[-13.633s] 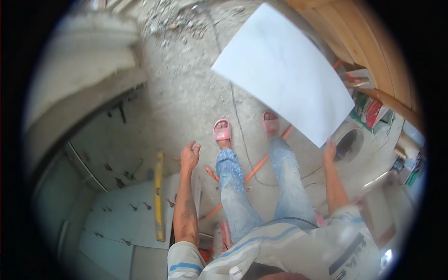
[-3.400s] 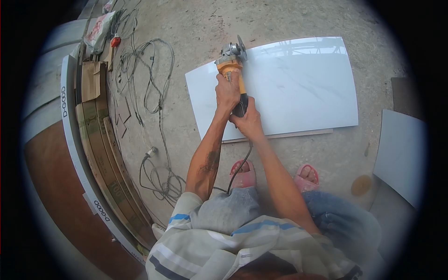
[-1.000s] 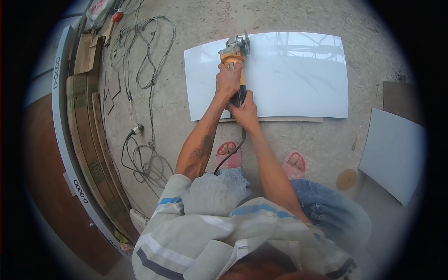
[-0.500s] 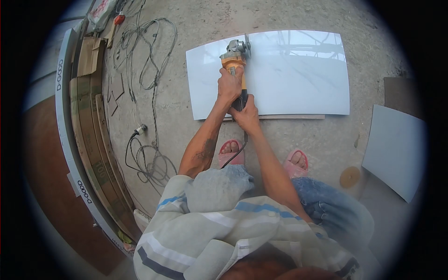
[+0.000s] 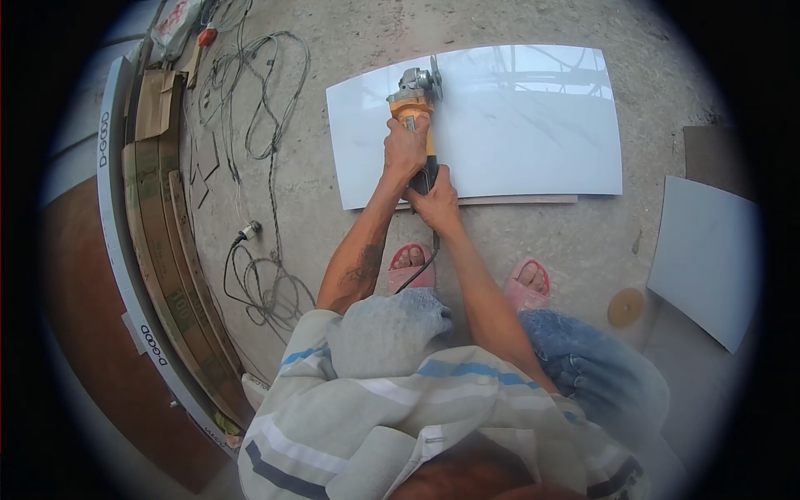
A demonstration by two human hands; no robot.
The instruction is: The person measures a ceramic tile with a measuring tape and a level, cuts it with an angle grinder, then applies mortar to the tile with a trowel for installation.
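Observation:
A yellow angle grinder (image 5: 410, 107) with a grey metal head and an upright disc lies over a glossy white tile (image 5: 525, 125). My left hand (image 5: 405, 148) is wrapped round the yellow body just behind the head. Lower down, my right hand (image 5: 435, 200) grips the dark rear handle, from which a black cord runs back between my feet. The disc stands at the tile's far edge; whether it touches the surface I cannot tell. A thin strip shows under the tile's near edge.
Tangled cables (image 5: 271, 158) and a plug connector (image 5: 250, 231) lie on the concrete at the left, beside long cardboard boxes (image 5: 158, 217). At the right are another white tile piece (image 5: 704, 258) and a round tan disc (image 5: 625, 307). My feet wear pink sandals (image 5: 412, 271).
The tile, the grinder and both hands appear slightly higher and further left in view, as the whole view has shifted a little. Both hands keep their hold on the grinder.

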